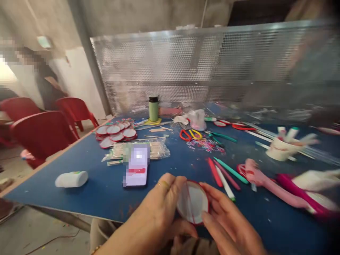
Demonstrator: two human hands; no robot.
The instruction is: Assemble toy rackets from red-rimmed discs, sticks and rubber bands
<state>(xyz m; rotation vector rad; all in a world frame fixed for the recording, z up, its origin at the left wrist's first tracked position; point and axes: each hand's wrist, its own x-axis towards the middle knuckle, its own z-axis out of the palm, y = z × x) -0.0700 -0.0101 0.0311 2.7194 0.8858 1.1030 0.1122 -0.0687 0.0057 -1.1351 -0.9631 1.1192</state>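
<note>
Between my two hands is a small round white disc (196, 200) with a red rim, held above the table's front edge. A thin red line runs across its face; whether it is a cord or a mark I cannot tell. My left hand (166, 205) grips the disc's left side, with a ring on one finger. From the right, my right hand (228, 212) pinches the rim between thumb and fingers. Similar red-rimmed discs (114, 129) lie piled at the back left. A lit phone (138, 166) stands just beyond my left hand.
On the blue table (92, 198) lie a white bottle (71, 179), packed wooden sticks (158, 148), scissors (190, 134), several markers (225, 180) and a pink tool (276, 187). A cup of pens (283, 148) stands right; a green bottle (153, 109) stands before the metal mesh panel (170, 67).
</note>
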